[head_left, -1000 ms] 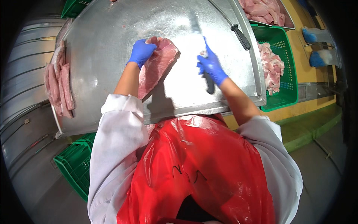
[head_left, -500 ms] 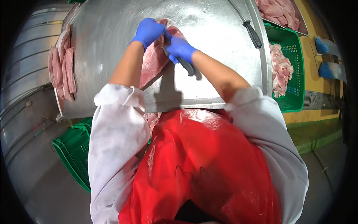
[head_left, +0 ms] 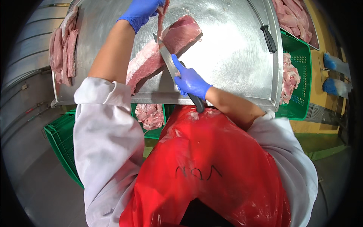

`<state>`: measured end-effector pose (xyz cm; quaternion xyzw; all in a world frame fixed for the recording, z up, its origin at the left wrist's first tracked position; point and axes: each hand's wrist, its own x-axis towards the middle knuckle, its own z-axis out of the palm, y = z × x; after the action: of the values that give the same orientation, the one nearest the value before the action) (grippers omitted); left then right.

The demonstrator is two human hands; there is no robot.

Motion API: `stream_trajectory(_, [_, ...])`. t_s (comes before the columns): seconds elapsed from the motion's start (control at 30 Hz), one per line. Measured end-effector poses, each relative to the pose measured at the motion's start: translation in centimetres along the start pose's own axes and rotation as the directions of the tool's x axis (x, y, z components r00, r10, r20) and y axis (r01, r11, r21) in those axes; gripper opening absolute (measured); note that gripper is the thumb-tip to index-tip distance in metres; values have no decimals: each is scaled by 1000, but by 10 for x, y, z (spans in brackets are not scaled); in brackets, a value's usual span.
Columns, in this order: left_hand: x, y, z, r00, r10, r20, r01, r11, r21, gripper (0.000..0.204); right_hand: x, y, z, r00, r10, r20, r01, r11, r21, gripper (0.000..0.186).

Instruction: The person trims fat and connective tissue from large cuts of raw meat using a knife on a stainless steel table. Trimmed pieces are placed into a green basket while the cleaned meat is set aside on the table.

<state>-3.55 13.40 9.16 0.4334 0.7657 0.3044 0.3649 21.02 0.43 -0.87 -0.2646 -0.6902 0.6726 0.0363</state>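
A long slab of raw meat (head_left: 145, 62) lies slantwise on the metal table (head_left: 234, 60). My left hand (head_left: 141, 13), in a blue glove, is closed on a thin strip of meat (head_left: 162, 19) and pulls it up at the far side of the slab. The strip's lower end reaches down to the slab near the blade tip. My gloved right hand (head_left: 191, 81) is wrapped round the black handle of a knife (head_left: 167, 58), index finger stretched along it. The blade points away from me and crosses over the middle of the slab.
A sharpening steel (head_left: 268, 39) lies at the table's right edge. Several meat pieces (head_left: 64, 53) rest at the left edge. Green crates (head_left: 304, 72) of trimmings stand right and below the front edge (head_left: 149, 115). A tray of meat (head_left: 291, 19) is at the far right.
My left hand has moved away from me, lifting a strip off the slab. My right hand has drawn back toward me with the knife, whose blade now shows. The view has shifted a little.
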Motion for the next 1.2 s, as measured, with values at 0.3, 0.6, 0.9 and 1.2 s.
stream_trajectory(0.3, [-48,30,-40,996,78,-47,-79,996,-34,16,33,-5,44,994,-5,-105,22,987,156,82])
stream_trajectory(0.6, [-68,56,-47,981,192,7,-185,955,-232,13,27,-33,96,994,80,-77,-59,968,243,79])
stream_trajectory(0.9, [-94,92,-74,925,370,91,-277,817,-506,16,60,-21,150,980,-56,-189,67,996,51,86])
stream_trajectory(1.2, [-142,90,-107,874,484,34,-407,769,-493,9,68,-17,212,941,-185,-285,151,979,-138,85])
